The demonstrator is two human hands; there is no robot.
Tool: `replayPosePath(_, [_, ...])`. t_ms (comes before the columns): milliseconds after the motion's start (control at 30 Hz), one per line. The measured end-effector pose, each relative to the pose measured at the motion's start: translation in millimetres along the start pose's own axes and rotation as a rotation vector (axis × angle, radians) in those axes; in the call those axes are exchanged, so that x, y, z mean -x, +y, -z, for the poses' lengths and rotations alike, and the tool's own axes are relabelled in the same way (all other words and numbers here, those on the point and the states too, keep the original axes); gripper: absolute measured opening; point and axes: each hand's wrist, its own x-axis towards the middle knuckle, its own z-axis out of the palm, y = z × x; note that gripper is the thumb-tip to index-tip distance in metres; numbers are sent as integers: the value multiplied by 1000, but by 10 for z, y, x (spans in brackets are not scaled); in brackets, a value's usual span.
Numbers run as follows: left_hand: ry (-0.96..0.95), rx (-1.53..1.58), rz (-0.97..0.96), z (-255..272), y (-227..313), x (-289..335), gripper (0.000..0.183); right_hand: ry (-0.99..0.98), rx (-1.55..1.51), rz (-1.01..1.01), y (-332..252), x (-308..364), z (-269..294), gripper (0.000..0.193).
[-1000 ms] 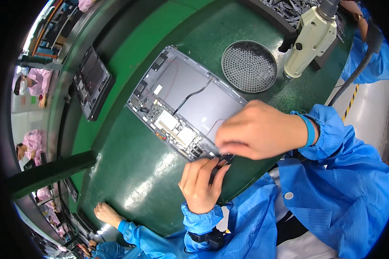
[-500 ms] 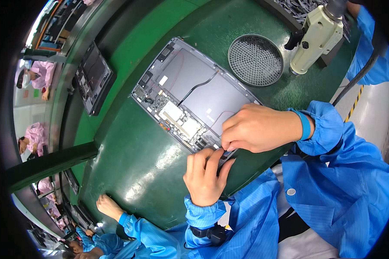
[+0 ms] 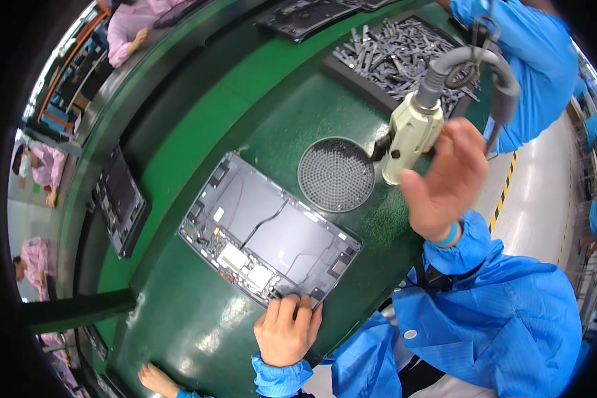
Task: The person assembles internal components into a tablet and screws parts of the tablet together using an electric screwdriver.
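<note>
An opened grey laptop base (image 3: 305, 242) lies slantwise on the green bench, its circuit board and a black cable exposed. At its near right edge, my left hand (image 3: 286, 331) is closed, fingertips bent over the rim; any small part beneath them is hidden. My right hand (image 3: 448, 182) is raised, blurred by motion, with thumb and fingers apart and nothing visible in it. Just beside its thumb and fingers hangs a cream electric screwdriver (image 3: 408, 136) with a grey hose on top. I cannot tell whether the hand touches it.
A round dish of small dark screws (image 3: 336, 179) stands beyond the laptop base. Behind it is a black tray (image 3: 361, 86) heaped with thin dark strips. Another laptop base (image 3: 119, 202) sits at left. A co-worker's blue sleeve (image 3: 537, 66) is at far right, another person's hand (image 3: 158, 379) at lower left.
My right hand has left the laptop base's near corner and risen to the electric screwdriver, its fingers spreading. My left hand stays at the edge. The whole view has shifted.
</note>
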Motion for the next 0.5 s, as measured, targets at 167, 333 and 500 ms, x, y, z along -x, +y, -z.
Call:
replayPosePath(167, [-45, 62, -67, -41, -49, -102, 23, -397, -617, -970, 185, -143, -41, 55])
replayPosePath(333, [-2, 133, -4, -90, -29, -112, 24, -314, -544, -1118, 214, -272, -86, 42])
replayPosePath(500, [10, 160, -14, -78, -82, -90, 23, -188, -650, -1062, 108, -228, -512, 35])
